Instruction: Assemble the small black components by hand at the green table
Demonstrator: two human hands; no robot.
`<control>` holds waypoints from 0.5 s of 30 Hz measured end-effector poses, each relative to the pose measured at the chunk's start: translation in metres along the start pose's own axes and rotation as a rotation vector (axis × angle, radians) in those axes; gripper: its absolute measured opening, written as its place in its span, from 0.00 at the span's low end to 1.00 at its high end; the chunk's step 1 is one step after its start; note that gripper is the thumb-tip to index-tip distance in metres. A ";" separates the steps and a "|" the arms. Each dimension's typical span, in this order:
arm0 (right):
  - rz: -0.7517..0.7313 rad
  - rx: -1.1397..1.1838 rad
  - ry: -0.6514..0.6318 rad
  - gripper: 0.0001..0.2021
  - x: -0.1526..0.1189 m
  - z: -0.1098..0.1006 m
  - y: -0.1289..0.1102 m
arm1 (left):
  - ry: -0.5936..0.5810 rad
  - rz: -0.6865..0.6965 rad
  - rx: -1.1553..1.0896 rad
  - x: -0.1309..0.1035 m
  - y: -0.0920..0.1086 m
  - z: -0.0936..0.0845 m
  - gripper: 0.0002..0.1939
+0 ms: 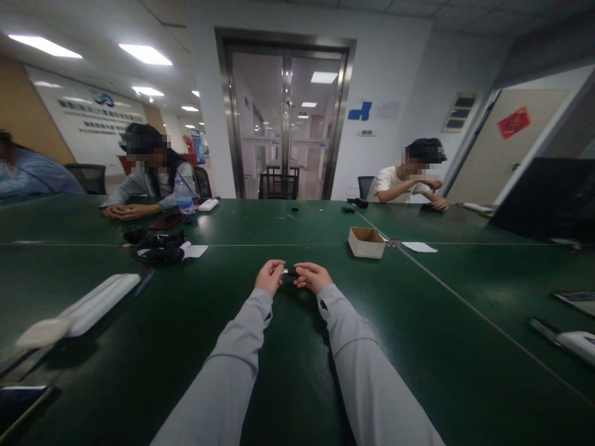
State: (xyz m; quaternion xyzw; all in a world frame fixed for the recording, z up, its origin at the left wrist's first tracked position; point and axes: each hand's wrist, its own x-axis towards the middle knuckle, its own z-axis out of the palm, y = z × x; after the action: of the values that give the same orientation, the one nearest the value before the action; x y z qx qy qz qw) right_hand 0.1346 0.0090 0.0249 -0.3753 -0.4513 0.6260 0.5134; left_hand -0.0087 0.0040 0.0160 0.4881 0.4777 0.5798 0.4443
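Above the green table (297,347), a small black cylinder with a silvery band (290,272) lies level between my two hands. Its silvery left part is pinched by the fingers of my left hand (270,277). My right hand (314,277) grips the dark right end, fingers closed around it. Most of the cylinder is covered by fingers, so its exact kind cannot be made out. Beyond my right hand stands an open cardboard box (367,246), its contents not visible.
Left lie a long white object (100,303), a phone (23,402) and tangled black gear (160,248). A water bottle (185,199) stands farther back. Paper (419,246) lies right of the box. Seated people (149,167) are across the table; another person (404,179) sits far right.
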 end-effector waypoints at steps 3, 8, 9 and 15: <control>-0.006 0.003 -0.001 0.05 0.002 -0.001 0.001 | 0.019 0.065 0.016 -0.001 -0.001 0.000 0.14; -0.007 -0.023 -0.007 0.06 0.003 -0.002 0.002 | -0.025 0.009 0.071 -0.003 0.001 0.001 0.11; -0.010 -0.024 -0.007 0.06 0.003 -0.002 0.002 | -0.032 0.030 0.083 -0.003 0.002 0.001 0.10; -0.018 -0.016 -0.031 0.07 0.003 -0.002 0.003 | -0.048 0.013 0.063 -0.005 0.004 0.000 0.13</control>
State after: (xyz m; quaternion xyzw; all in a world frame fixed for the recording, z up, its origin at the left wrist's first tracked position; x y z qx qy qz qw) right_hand 0.1351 0.0123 0.0217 -0.3658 -0.4676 0.6234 0.5089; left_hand -0.0081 -0.0016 0.0191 0.5187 0.4817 0.5556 0.4361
